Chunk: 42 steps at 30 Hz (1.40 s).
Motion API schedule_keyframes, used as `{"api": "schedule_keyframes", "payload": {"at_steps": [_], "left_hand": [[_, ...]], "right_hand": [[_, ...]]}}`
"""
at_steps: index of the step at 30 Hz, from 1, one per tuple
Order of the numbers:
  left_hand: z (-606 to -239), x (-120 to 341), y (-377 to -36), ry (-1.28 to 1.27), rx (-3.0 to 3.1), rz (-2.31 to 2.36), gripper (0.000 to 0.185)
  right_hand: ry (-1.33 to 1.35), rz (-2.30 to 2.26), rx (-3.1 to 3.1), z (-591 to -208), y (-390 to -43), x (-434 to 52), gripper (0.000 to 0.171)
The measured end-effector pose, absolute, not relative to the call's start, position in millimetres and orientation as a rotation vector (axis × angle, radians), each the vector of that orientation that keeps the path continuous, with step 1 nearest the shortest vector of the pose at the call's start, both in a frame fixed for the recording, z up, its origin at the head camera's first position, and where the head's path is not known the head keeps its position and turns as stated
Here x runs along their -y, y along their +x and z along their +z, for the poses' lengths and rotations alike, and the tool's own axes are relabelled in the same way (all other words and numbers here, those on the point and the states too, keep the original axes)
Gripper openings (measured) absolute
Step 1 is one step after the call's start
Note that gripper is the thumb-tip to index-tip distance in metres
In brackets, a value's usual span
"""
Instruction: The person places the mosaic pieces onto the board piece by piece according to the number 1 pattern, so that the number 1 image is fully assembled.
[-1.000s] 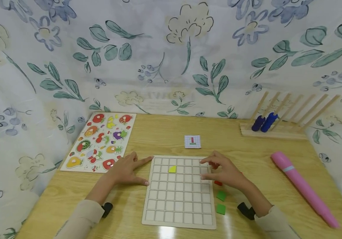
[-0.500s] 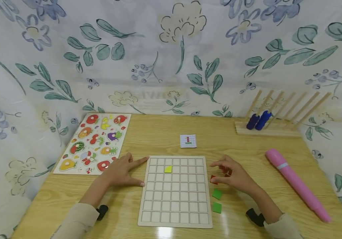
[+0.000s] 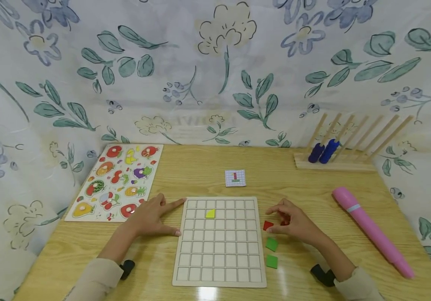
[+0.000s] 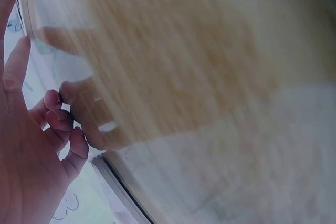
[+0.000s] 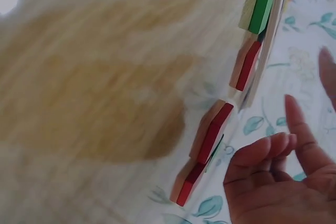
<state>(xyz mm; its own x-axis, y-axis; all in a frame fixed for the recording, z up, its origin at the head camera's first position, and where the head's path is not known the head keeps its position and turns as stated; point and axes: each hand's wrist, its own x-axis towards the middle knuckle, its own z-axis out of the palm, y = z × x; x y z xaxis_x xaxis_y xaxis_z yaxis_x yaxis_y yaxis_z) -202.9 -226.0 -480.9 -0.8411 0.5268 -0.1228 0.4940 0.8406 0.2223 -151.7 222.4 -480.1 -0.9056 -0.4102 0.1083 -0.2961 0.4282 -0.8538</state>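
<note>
A pale wooden grid board (image 3: 219,261) lies on the table, with a yellow quarter-round tile (image 3: 210,214) in one square of its second row. My left hand (image 3: 148,218) rests beside it, index finger and thumb stretched to the board's left edge, the other fingers curled. To the right of the board, my right hand (image 3: 294,219) hovers low over the tiles with thumb and index finger spread apart. Its thumb tip is right at a red tile (image 3: 268,226); more red tiles (image 5: 215,132) lie partly hidden under the hand. Two green tiles (image 3: 272,262) sit nearer the board's front right.
Behind the board lies a small pattern card (image 3: 235,178). A fruit puzzle board (image 3: 151,167) is at the back left. At the right are a wooden peg rack (image 3: 336,165) with dark blue beads and a pink stick-shaped object (image 3: 373,232). A floral cloth (image 3: 185,83) hangs behind.
My right hand has drawn back from the board's right side to the red tiles, its thumb now by one. The left hand stays at the board's edge. The head view has shifted slightly.
</note>
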Motion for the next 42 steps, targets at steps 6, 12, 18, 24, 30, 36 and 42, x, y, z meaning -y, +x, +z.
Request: {"api": "schedule_keyframes", "payload": {"at_steps": [6,12,18,24,30,36,42], "left_hand": [[-481.7,226.6,-202.6,0.803,-2.845,0.271,0.097],[-481.7,226.8,-202.8,0.812,-2.845,0.279,0.097],[-482.7,227.3,-202.4,0.810,-2.849,0.282,0.096],[-483.8,227.9,-202.6,0.812,-2.849,0.288,0.096],[-483.4,227.5,-203.7,0.824,-2.851,0.290,0.097],[-483.3,227.4,-203.2,0.820,-2.851,0.302,0.097],[-483.4,228.6,-203.6,0.838,-2.860,0.288,0.097]], "right_hand": [[-0.641,-1.385,-2.552,-485.8,-153.8,-225.3,0.037],[-0.688,-1.212,-2.615,-487.7,-155.2,-224.5,0.035],[-0.695,-1.129,-2.671,-488.2,-155.3,-221.5,0.030],[-0.695,-1.084,-2.701,-487.8,-155.1,-219.4,0.021],[-0.702,-1.071,-2.717,-487.9,-154.5,-218.7,0.019],[-0.711,-1.074,-2.758,-486.5,-152.8,-219.0,0.017],[-0.703,-1.171,-2.767,-483.8,-152.2,-216.0,0.016]]}}
